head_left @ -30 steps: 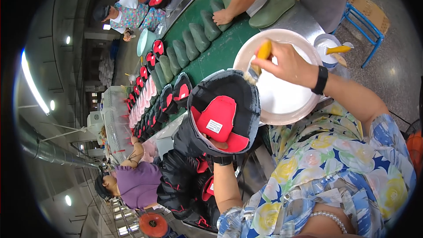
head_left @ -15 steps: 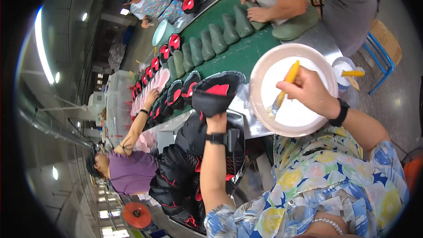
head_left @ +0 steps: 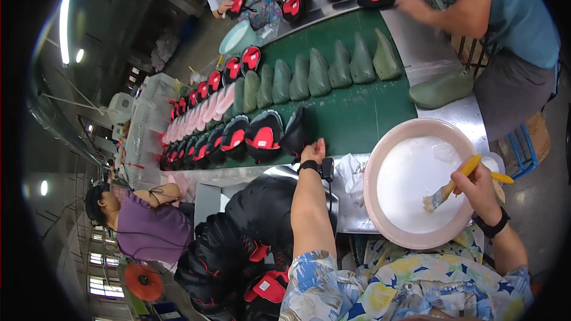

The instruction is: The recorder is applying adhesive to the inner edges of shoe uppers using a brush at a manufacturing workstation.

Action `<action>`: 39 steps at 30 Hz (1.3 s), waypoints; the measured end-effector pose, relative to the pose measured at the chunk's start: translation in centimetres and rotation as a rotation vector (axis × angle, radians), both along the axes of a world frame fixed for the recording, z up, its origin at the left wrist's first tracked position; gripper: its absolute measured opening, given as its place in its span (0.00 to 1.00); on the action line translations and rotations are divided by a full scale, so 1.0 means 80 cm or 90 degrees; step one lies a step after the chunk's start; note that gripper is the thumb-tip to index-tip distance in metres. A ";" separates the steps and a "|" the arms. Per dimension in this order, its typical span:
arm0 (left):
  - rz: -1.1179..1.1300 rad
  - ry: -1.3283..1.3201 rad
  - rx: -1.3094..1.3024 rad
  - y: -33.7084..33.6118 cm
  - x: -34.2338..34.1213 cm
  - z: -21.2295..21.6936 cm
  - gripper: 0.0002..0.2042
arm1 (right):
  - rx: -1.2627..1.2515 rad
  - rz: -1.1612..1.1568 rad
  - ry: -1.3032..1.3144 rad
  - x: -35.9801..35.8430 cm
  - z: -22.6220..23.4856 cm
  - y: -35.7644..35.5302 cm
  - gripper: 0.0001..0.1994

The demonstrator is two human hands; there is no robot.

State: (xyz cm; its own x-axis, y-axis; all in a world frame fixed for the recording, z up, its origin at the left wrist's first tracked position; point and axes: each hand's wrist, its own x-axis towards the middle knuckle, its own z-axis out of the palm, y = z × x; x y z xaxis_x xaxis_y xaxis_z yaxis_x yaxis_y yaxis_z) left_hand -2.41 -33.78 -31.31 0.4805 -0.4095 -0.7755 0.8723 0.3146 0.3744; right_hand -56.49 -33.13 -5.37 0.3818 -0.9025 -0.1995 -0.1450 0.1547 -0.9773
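Note:
At the near end of a row of black shoe uppers with red linings, my left hand [head_left: 313, 151] has its fingers curled at the lower edge of a tilted black shoe upper [head_left: 295, 132]. Part of that grip is hidden. My right hand [head_left: 477, 189] is closed round the yellow handle of a paintbrush [head_left: 441, 197]. Its pale bristles point down to the left, at the white liquid [head_left: 407, 169] in a pinkish round basin [head_left: 371, 178]. Beside the basin's left rim lies a crumpled white cloth or plastic [head_left: 351, 172].
Green shoe lasts [head_left: 319, 73] stand in a row along the green table [head_left: 363, 113], with pink pieces [head_left: 208, 107] further left. A heap of black uppers [head_left: 256, 214] lies below my left arm. Co-workers are at the left, the far side and the right.
My left hand has carried the shoe upper onto the table at the row's end. The brush has moved from the basin's left side toward its middle. A co-worker's hands have left the lasts.

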 end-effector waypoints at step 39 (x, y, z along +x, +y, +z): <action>-0.896 -1.314 0.505 0.510 -0.265 0.323 0.48 | -0.056 0.147 -0.043 -0.036 -0.010 0.030 0.10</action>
State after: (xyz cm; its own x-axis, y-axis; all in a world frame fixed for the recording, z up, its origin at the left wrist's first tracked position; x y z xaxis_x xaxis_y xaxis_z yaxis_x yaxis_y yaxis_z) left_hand -23.63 7.02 -5.43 0.2771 -0.9569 -0.0871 -0.9239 -0.2902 0.2495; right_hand -59.41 -30.75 -6.18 0.5894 -0.8026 -0.0919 -0.1012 0.0395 -0.9941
